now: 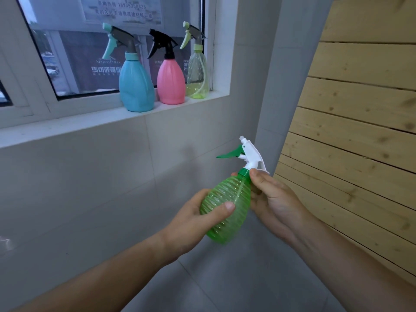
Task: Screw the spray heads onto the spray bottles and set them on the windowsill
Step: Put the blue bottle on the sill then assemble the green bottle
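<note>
Green ribbed bottle (227,206) is gripped around its lower body by the left hand (191,224), thumb laid across the front, and held tilted in mid-air below the sill, well apart from it. Its green collar (244,171) is pinched by the fingertips (255,173) of the right hand (274,203), thumb on the near side, other fingers behind. White spray head (251,154) with a green trigger (231,153) is seated on the neck, trigger pointing left. On the white windowsill (90,122) 3 capped bottles are stood upright in a row against the window: blue bottle (136,86), then pink bottle (171,82), then clear yellowish bottle (197,75) nearest the corner. Pale tiled wall (90,188) is seen below the sill, wooden slats (360,131) at right
</note>
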